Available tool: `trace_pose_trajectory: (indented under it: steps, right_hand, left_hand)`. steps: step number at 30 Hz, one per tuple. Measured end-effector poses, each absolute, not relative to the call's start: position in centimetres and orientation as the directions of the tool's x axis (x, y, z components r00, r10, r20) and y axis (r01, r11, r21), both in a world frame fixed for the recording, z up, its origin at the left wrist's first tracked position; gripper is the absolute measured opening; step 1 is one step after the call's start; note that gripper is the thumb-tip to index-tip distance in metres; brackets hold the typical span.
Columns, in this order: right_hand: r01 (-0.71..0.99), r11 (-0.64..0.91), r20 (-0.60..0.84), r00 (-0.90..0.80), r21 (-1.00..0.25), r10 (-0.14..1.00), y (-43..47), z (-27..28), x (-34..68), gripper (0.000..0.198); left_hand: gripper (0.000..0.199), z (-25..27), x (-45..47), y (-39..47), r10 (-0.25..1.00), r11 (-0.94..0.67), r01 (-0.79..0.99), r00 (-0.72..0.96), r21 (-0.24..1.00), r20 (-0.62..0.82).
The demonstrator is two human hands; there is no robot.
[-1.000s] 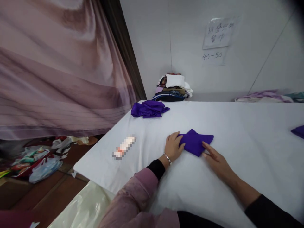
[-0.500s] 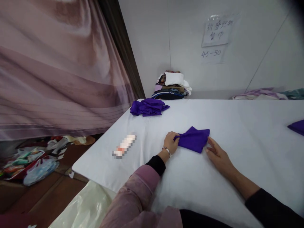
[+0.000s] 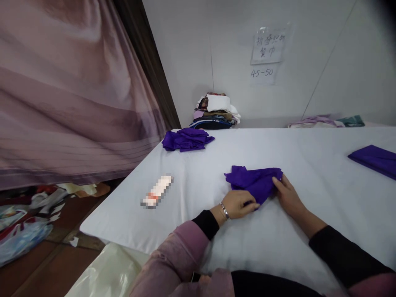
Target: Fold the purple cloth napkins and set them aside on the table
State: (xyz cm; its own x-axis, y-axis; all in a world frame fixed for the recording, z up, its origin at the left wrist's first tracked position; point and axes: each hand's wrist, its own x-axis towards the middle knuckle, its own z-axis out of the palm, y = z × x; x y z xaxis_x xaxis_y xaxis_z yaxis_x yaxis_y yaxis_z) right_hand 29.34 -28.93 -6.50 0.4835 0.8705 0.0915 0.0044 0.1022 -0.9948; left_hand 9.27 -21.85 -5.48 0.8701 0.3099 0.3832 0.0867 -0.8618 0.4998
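Pinching a rumpled purple cloth (image 3: 256, 181) on the white tabletop (image 3: 312, 165), by its near edge in the fingers of the left hand (image 3: 239, 203) and its right edge in those of the right hand (image 3: 289, 198), best drawn evenly taut to limit creases.

A mauve curtain (image 3: 77, 90) hangs left of stacked clothes (image 3: 216, 113); handwritten signs (image 3: 267, 51) on the wall (image 3: 182, 53), a plastic bag (image 3: 26, 241) on the floor (image 3: 72, 262).

The left hand (image 3: 236, 203) now pinches the near corner of the purple cloth (image 3: 255, 180), its left end released.
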Motion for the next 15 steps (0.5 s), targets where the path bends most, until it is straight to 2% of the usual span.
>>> trace_pose_trajectory:
  steps: [3, 7, 9, 12, 15]
  right_hand:
    - [-0.053, 0.097, 0.061, 0.471, -0.994, 0.880, -28.6, -7.4, 29.4, 0.051]
    - [-0.110, 0.108, 0.041, 0.488, -0.988, 0.872, -28.6, -8.0, 29.9, 0.057]
    - [-0.085, 0.089, 0.037, 0.482, -0.992, 0.875, -28.9, -7.8, 30.3, 0.049]
    - [0.083, 0.052, 0.083, 0.427, -0.995, 0.900, -29.7, -7.2, 30.8, 0.024]
    - [0.226, 0.090, 0.167, 0.350, -0.970, 0.922, -30.4, -6.6, 31.5, 0.018]
  left_hand:
    - [0.019, -5.4, 8.7, -20.5, 0.528, -0.818, 0.284, 0.718, 0.501, 0.454]
    - [0.015, -6.3, 8.2, -18.8, 0.703, -0.709, 0.492, 0.548, 0.505, 0.452]
    - [0.026, -6.8, 8.2, -18.4, 0.765, -0.644, 0.566, 0.491, 0.515, 0.416]
    - [0.055, -7.3, 8.3, -18.3, 0.844, -0.536, 0.660, 0.423, 0.526, 0.329]
    - [0.073, -7.6, 8.4, -18.3, 0.891, -0.452, 0.714, 0.384, 0.534, 0.241]
